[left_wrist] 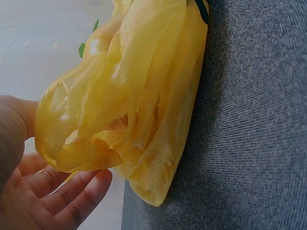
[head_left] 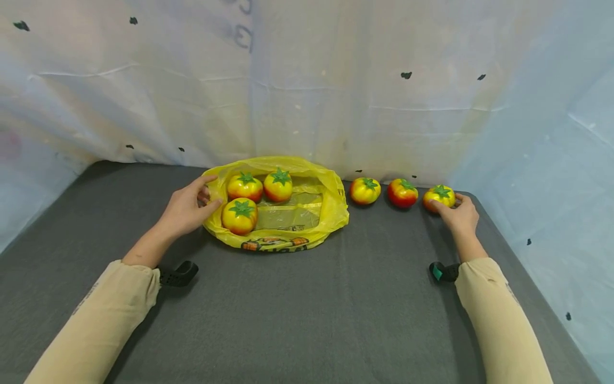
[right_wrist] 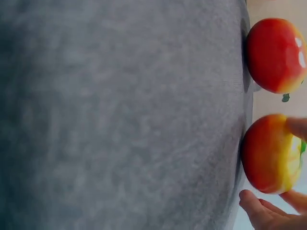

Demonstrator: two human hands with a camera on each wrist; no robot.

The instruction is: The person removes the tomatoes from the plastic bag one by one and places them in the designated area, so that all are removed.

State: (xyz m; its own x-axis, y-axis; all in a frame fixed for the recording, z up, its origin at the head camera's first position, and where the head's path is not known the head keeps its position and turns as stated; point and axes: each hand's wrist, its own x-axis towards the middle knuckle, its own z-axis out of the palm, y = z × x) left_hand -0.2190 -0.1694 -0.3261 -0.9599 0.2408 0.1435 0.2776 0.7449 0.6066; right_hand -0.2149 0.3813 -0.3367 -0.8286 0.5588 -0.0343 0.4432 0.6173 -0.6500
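An oval yellow plastic bag (head_left: 333,210) lies with its mouth spread, and three red-and-yellow tomatoes (head_left: 240,216) with green star-shaped tops sit in its left part. My left hand (head_left: 186,208) holds the bag's left rim between thumb and fingers. Up close in the left wrist view, the thumb reaches behind the crumpled film (left_wrist: 153,91) and the fingers (left_wrist: 72,196) lie beneath it. On the right, my right hand (head_left: 462,217) grips the rightmost tomato (head_left: 439,197), thumb on one side and fingers on the other. That tomato (right_wrist: 264,153) appears to rest on the table.
Two more tomatoes, one mostly yellow (head_left: 365,191) and one redder (head_left: 402,193), stand in a row between the bag and my right hand. A grey cloth covers the table (head_left: 307,309). Pale sheeting (head_left: 307,96) hangs right behind the back edge and along the right side.
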